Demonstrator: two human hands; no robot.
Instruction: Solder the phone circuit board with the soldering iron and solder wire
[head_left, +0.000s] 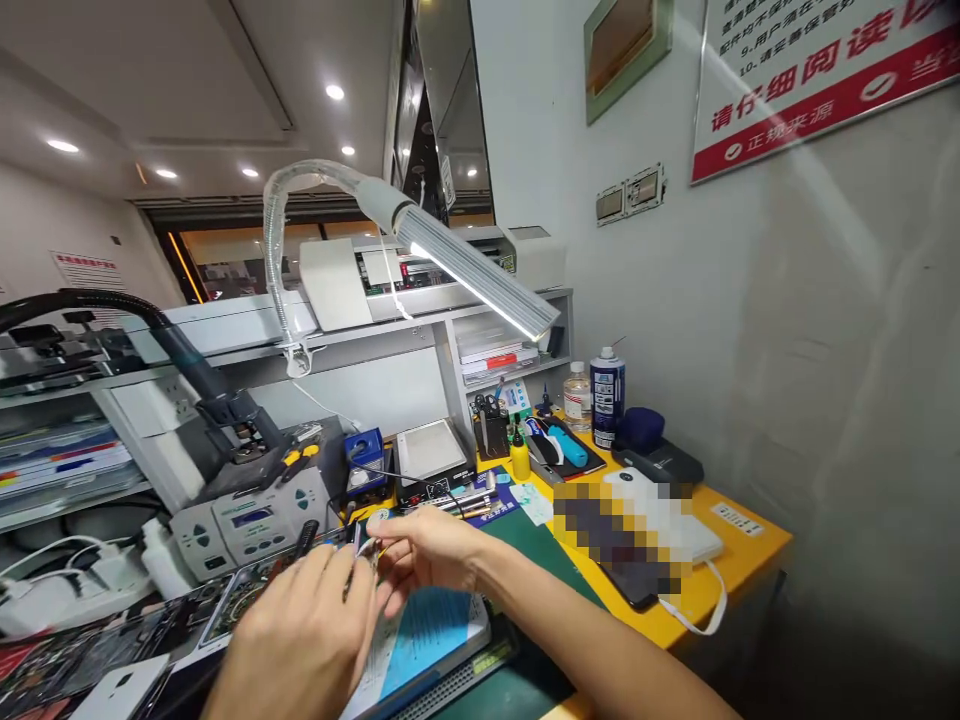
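Observation:
My left hand [304, 615] is closed, its fingers curled around something mostly hidden behind them. My right hand [431, 545] meets it from the other side, thumb and fingers pinched together. Between the fingertips shows a small piece with what look like thin white and yellow wires [372, 548]; its kind cannot be made out. Below the hands, a blue and white printed sheet [427, 640] lies on the green work mat [525, 570]. A dark, slim object [306, 538] sticks up just beyond my left hand.
A lamp [472, 265] arches over the desk. Behind stand a grey soldering station [262, 520], a blue unit [365, 460], a flat heating plate [431, 450] and a yellow bottle [520, 455]. Phones [637, 590] lie at right; circuit boards [82, 620] cover the left. A spray can [607, 395] stands near the wall.

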